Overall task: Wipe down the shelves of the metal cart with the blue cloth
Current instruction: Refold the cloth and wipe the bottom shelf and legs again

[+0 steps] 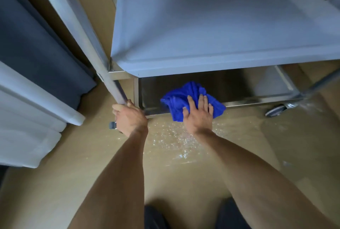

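The metal cart fills the upper half of the view, with its middle shelf (220, 32) seen from above and the bottom shelf (230, 89) in shadow beneath it. A crumpled blue cloth (176, 96) lies on the front edge of the bottom shelf. My right hand (199, 113) presses flat on the cloth with fingers spread and straight. My left hand (128, 116) grips the lower end of the cart's front left post (103, 67).
A caster wheel (276, 110) shows at the cart's right front corner and another (113, 125) by my left hand. Dark curtain fabric (36, 48) and white bedding or panels (27, 118) stand at the left. The tan floor (174, 140) has shiny wet-looking patches.
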Available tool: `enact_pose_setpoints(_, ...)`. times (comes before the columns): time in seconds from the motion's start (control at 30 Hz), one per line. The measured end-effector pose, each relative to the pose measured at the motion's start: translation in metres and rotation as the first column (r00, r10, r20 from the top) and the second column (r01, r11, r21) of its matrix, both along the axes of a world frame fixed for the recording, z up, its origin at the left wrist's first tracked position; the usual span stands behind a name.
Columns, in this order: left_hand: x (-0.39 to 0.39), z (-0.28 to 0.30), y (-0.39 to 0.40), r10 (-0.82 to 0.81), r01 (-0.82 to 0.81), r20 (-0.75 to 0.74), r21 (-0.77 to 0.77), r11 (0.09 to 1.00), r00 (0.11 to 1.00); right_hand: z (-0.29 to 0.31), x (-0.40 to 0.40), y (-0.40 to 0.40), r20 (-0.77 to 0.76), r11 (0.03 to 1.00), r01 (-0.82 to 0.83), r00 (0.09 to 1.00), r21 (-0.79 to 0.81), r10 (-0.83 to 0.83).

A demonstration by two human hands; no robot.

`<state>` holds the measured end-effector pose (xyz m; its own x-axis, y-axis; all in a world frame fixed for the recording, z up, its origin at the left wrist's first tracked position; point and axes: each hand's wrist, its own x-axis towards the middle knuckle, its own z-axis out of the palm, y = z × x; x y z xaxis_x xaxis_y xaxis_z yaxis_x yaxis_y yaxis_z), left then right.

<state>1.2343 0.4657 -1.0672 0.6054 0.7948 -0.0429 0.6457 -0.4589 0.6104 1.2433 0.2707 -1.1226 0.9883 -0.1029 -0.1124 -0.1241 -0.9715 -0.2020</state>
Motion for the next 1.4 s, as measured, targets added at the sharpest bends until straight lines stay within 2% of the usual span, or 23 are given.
enact_pose_setpoints(0.07, -0.001, -0.001, -0.001, -0.015, 0.015, -0.006, 0.033, 0.999, 1.000, -0.001, 0.013, -0.030, 0.009, 0.986, 0.165, 0.986, 0.003, -0.165)
enact_pose_setpoints(0.13, -0.003, -0.005, 0.002, -0.037, 0.037, -0.005, 0.086, 0.996, 0.999, 0.001, 0.037, -0.042, -0.047, 0.960, 0.281, 0.958, -0.008, -0.282)
enact_pose_setpoints(0.23, -0.005, -0.013, 0.010, -0.095, 0.092, 0.016, 0.135, 0.987, 0.995, 0.005, 0.082, -0.028, -0.145, 0.944, 0.329, 0.933, -0.025, -0.329)
enact_pose_setpoints(0.37, -0.002, -0.022, 0.015, -0.109, 0.100, 0.039, 0.178, 0.979, 0.993, 0.007, 0.131, 0.045, -0.100, 0.992, 0.127, 0.987, 0.009, -0.126)
enact_pose_setpoints(0.5, 0.000, -0.031, 0.018, -0.125, 0.109, 0.077, 0.192, 0.975, 0.989, 0.018, 0.148, 0.127, 0.076, 0.956, -0.129, 0.991, 0.263, 0.113)
enact_pose_setpoints(0.57, 0.001, -0.032, 0.020, -0.137, 0.115, 0.099, 0.199, 0.973, 0.986, 0.016, 0.149, 0.144, 0.095, 0.948, -0.233, 0.972, 0.216, 0.217)
enact_pose_setpoints(0.7, 0.002, -0.025, 0.012, -0.099, 0.086, 0.074, 0.162, 0.983, 0.992, 0.009, 0.111, 0.121, -0.017, 0.930, -0.367, 0.930, 0.034, 0.367)
enact_pose_setpoints(0.8, 0.002, -0.014, 0.004, -0.069, 0.065, 0.029, 0.112, 0.992, 0.997, 0.005, 0.046, 0.104, 0.030, 0.907, -0.409, 0.912, 0.097, 0.409)
enact_pose_setpoints(0.9, 0.001, -0.006, 0.000, -0.042, 0.041, 0.006, 0.081, 0.996, 0.999, 0.005, 0.005, 0.091, -0.014, 0.927, -0.356, 0.933, 0.118, 0.360)
enact_pose_setpoints(1.03, -0.001, 0.000, 0.001, -0.068, 0.068, 0.012, 0.039, 0.997, 0.998, 0.011, 0.009, 0.067, -0.138, 0.971, -0.232, 0.961, 0.061, 0.239)
enact_pose_setpoints(1.23, -0.007, -0.002, 0.010, -0.121, 0.120, 0.017, 0.039, 0.992, 0.993, 0.019, 0.081, 0.051, -0.253, 1.000, -0.011, 0.967, 0.026, 0.017)
enact_pose_setpoints(1.4, -0.005, -0.017, 0.017, -0.168, 0.166, 0.035, 0.067, 0.984, 0.985, 0.015, 0.146, 0.093, -0.221, 0.999, -0.044, 0.974, 0.017, 0.047)
